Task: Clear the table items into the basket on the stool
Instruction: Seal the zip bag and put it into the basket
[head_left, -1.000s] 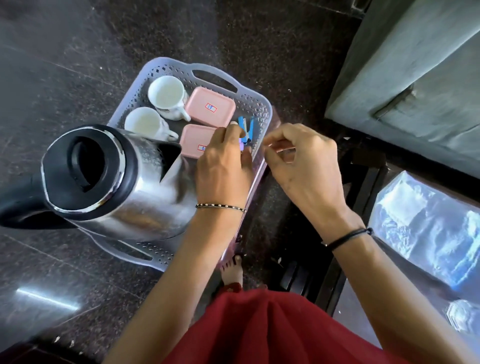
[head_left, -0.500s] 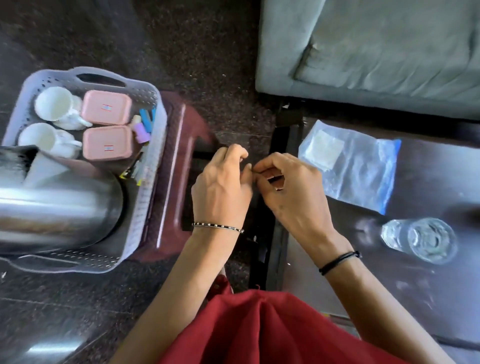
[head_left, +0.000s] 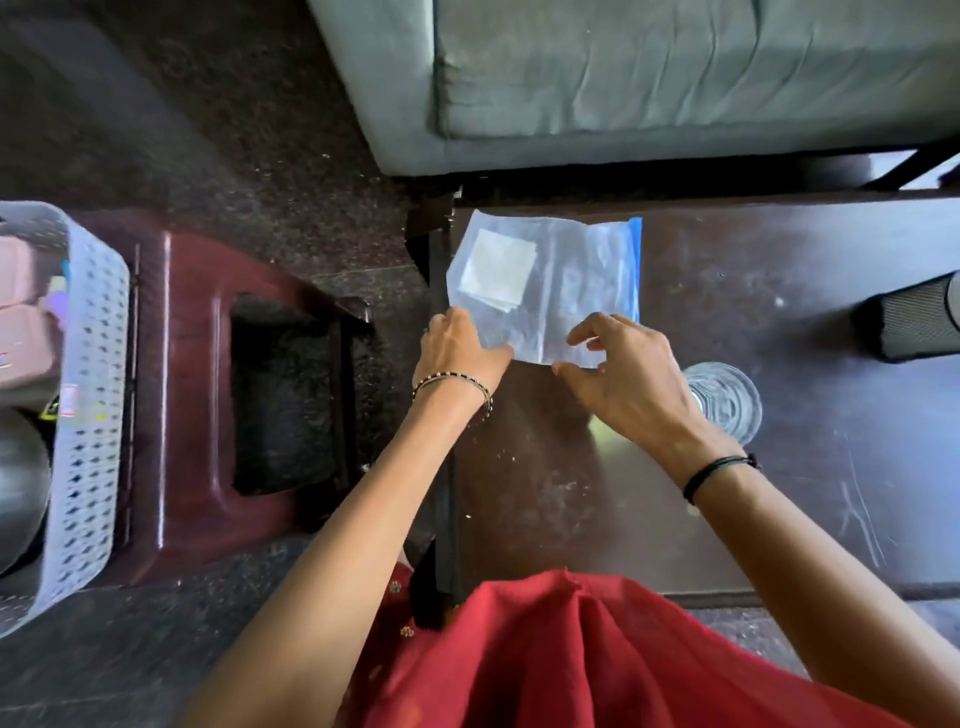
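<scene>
Both hands at the plastic bag (head_left: 545, 291) on the table (head_left: 779, 415): left hand (head_left: 460, 348) resting on its near-left corner, right hand (head_left: 623, 374) half open, pinching toward its near edge, grip not closed. Step: picking up bag; next, lift and carry left to basket (head_left: 96, 389) on stool (head_left: 192, 395), which holds pink boxes (head_left: 21, 312) and a kettle (head_left: 21, 483). Glass (head_left: 727, 402) remains.

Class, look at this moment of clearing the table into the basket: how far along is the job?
Done: the white perforated plastic basket on the maroon plastic stool already holds pink boxes and a steel kettle. In hand: the left hand and right hand are at the near edge of the clear plastic zip bag. Left: the bag, the clear drinking glass and a black mesh object.
</scene>
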